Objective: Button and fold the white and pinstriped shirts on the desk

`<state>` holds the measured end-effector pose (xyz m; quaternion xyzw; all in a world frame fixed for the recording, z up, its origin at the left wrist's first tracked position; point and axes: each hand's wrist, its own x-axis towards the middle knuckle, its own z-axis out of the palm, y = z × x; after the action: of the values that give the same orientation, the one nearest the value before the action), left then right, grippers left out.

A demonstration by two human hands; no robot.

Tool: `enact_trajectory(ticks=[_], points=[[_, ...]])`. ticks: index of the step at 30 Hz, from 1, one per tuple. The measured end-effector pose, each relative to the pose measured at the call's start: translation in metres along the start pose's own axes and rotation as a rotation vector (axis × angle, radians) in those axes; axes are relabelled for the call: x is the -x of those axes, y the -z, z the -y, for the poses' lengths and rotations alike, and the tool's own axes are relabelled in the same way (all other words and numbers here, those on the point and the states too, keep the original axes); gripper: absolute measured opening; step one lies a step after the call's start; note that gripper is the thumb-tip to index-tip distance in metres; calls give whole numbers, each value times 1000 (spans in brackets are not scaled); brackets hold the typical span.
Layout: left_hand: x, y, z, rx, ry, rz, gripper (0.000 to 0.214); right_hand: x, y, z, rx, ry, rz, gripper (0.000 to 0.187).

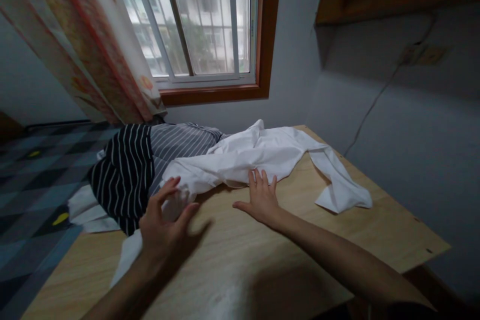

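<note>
A white garment [270,147], apparently a long-sleeved shirt, lies loosely across the wooden table [240,255]. One sleeve-like end bends down toward the table's right side. My right hand [262,197] is spread flat, its fingertips at the near edge of the white cloth. Raised over the cloth's left part, my left hand [165,215] has thumb and fingers apart with nothing between them. Part of the white cloth passes behind and below the left hand, where it is hidden. Behind it lie striped clothes [127,165], black and grey with white lines.
A checked bedspread [41,160] spreads out on the left beyond the table. The window [202,25] and a patterned curtain [101,35] are at the back. A wooden shelf [360,10] juts from the right wall, with a cable [375,102] hanging below.
</note>
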<state>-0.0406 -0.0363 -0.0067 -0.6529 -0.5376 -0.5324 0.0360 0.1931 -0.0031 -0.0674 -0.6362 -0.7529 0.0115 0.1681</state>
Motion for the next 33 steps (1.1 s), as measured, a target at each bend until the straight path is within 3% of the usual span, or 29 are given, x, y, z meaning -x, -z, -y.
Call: enact_trajectory(ticks=[3, 5, 9, 12, 15, 17, 20, 22, 23, 24, 26, 28, 29, 31, 33], points=[[-6, -9, 18, -169, 2, 150, 70, -19, -4, 18, 25, 47, -120, 102], [-6, -18, 25, -204, 73, 248, 75, -30, -5, 27, 32, 118, -157, 90], [1, -32, 29, -143, 93, 290, 49, -49, 0, 34, 39, 189, -128, 48], [0, -29, 34, -69, -23, 234, 20, -56, 16, 22, 10, 232, -78, 36], [-9, -15, 38, -9, -66, 165, 12, -50, 52, -10, -25, 260, -179, 25], [-17, -3, 36, 16, -14, 74, 13, -37, 89, -41, -68, 225, -403, 22], [-25, 15, 22, 102, 128, -109, 25, -3, 151, -92, -153, 45, -744, 23], [-26, 27, 9, 209, 231, -113, 32, 27, 185, -124, -200, -101, -758, 24], [-26, 32, 3, 267, 261, -18, 29, 43, 196, -139, -226, -154, -739, 23], [-26, 38, -3, 322, 278, 164, 21, 58, 204, -152, -240, -168, -595, 21], [-24, 46, -16, 419, 290, 700, 4, 86, 206, -172, -270, -142, -138, 18], [-22, 51, -28, 504, 321, 1222, 13, 106, 195, -184, -317, -105, 263, 19], [-22, 52, -33, 542, 346, 1415, 14, 113, 187, -186, -335, -91, 401, 19], [-24, 51, -38, 578, 360, 1607, 19, 121, 173, -186, -356, -75, 564, 18], [-30, 47, -33, 494, 301, 1533, 26, 121, 165, -183, -370, -67, 644, 20]])
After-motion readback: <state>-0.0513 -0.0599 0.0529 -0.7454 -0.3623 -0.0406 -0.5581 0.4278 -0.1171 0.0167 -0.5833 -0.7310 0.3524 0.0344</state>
